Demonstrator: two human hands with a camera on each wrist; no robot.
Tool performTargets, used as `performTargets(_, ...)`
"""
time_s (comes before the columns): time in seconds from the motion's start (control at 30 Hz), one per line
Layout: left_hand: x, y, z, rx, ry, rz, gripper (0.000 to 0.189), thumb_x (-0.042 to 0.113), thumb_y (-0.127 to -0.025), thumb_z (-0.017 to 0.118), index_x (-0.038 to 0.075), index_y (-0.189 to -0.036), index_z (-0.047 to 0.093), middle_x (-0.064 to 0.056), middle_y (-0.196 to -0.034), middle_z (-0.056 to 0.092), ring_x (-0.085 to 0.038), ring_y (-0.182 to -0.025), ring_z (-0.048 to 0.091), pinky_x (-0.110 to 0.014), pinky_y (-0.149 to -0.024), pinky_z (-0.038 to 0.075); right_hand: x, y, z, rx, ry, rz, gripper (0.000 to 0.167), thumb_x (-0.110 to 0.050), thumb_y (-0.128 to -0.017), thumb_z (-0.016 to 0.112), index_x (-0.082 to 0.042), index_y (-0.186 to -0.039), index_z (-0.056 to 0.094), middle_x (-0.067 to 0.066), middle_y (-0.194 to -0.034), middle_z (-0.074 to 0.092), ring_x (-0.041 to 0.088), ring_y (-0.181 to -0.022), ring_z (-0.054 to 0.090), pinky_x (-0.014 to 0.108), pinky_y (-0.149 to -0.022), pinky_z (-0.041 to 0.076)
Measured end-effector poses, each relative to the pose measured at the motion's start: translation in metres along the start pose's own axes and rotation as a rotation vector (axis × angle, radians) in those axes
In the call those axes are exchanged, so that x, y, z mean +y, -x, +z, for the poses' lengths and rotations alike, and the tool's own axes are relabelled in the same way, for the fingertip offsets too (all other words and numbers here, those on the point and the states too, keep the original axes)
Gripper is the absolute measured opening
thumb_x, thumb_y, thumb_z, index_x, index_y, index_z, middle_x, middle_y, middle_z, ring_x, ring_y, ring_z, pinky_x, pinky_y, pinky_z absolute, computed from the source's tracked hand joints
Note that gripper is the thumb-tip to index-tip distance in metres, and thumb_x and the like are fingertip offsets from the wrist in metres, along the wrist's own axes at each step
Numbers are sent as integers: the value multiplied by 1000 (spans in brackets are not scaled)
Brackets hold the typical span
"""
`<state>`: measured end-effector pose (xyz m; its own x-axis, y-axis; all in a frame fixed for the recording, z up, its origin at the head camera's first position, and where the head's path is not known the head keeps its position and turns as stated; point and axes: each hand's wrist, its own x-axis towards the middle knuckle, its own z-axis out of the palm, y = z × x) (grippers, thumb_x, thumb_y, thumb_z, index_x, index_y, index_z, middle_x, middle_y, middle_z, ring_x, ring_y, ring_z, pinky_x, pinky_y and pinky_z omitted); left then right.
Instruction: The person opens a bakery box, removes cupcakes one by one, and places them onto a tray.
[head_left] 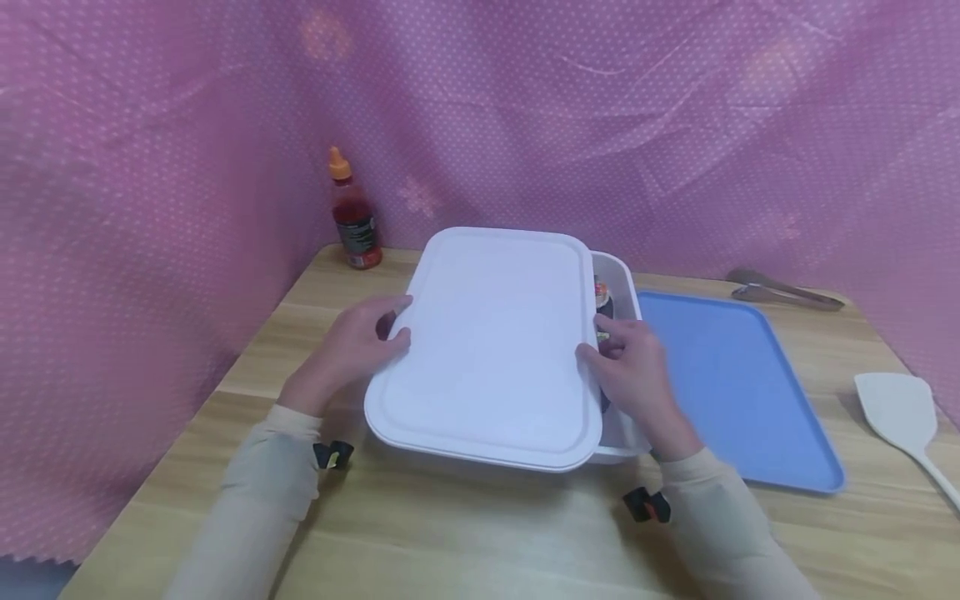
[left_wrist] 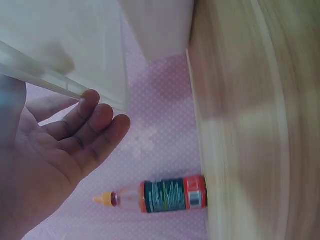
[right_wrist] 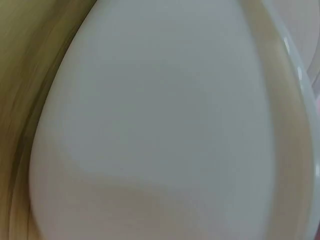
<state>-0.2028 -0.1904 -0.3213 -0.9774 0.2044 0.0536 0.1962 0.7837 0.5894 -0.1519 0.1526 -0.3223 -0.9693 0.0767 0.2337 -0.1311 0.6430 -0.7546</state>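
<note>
A white rectangular lid (head_left: 495, 342) lies tilted above a white bin (head_left: 621, 287), shifted left so that a strip of the bin's right side shows. My left hand (head_left: 352, 346) grips the lid's left edge between thumb and fingers. In the left wrist view, the fingertips of that hand (left_wrist: 65, 142) curl under the lid's rim. On the opposite edge, my right hand (head_left: 637, 375) pinches the lid with thumb and index finger. Inside the bin, a dark bottle (head_left: 603, 302) is partly visible; the lid hides the rest. The bin's white wall (right_wrist: 160, 110) fills the right wrist view.
A red sauce bottle (head_left: 356, 221) with an orange cap stands at the back left. Right of the bin lies a blue tray (head_left: 735, 383). Metal tongs (head_left: 783, 292) rest behind it, and a white spatula (head_left: 897, 408) lies at the far right. A pink curtain (head_left: 525, 125) hangs behind the table.
</note>
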Motion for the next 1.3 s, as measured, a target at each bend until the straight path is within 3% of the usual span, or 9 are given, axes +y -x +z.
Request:
performTargets(0.23,-13,10,-18,56,-20,7,55,23,-98,58,11,-150,48,-16,-129,59,-30,-114,52,-53,-108,45,-16,-2,20,-16,-48,23,53,-11,-94,67,1,-144,51,26,-136,55,39,-112,67,49,-94,57)
performTargets(0.47,-23,20,-31,94,-27,-31,56,23,-98,58,13,-152,46,-16,-138,56,-31,-121,51,-56,-113,41,-30,-2,34,7,-142,31,54,-8,-91,69,0,-142,53,25,-134,55,38,-110,65,48,-96,56)
performTargets(0.6,-29,26,-36,105,-48,-57,57,23,-99,58,13,-153,44,-17,-138,56,-32,-119,52,-56,-109,44,-37,-2,41,-22,-145,46,55,-10,-90,70,0,-142,53,24,-134,57,36,-110,65,49,-98,53)
performTargets(0.87,-51,41,-50,172,-84,-22,54,21,-97,59,9,-149,50,-20,-133,59,-33,-115,52,-56,-105,43,-49,-1,62,-64,-241,97,58,-10,-89,73,-6,-144,54,20,-130,57,32,-110,66,44,-92,57)
performTargets(1.03,-67,50,-59,223,-86,27,51,17,-95,62,5,-144,54,-22,-124,63,-34,-110,54,-54,-100,44,-60,-1,76,-83,-304,127,57,-10,-90,74,-10,-143,55,15,-138,59,29,-108,66,38,-86,60)
performTargets(1.2,-84,59,-66,244,-81,47,51,12,-93,63,1,-142,56,-22,-118,65,-33,-102,56,-51,-91,47,-72,1,89,-134,-329,203,58,-13,-90,75,-11,-144,56,12,-141,57,25,-112,63,38,-92,55)
performTargets(1.3,-93,65,-71,234,-65,29,52,11,-93,63,1,-143,54,-23,-123,63,-34,-106,56,-53,-95,46,-79,2,96,-149,-362,223,58,-11,-89,76,-11,-144,56,11,-142,57,26,-113,63,40,-97,53)
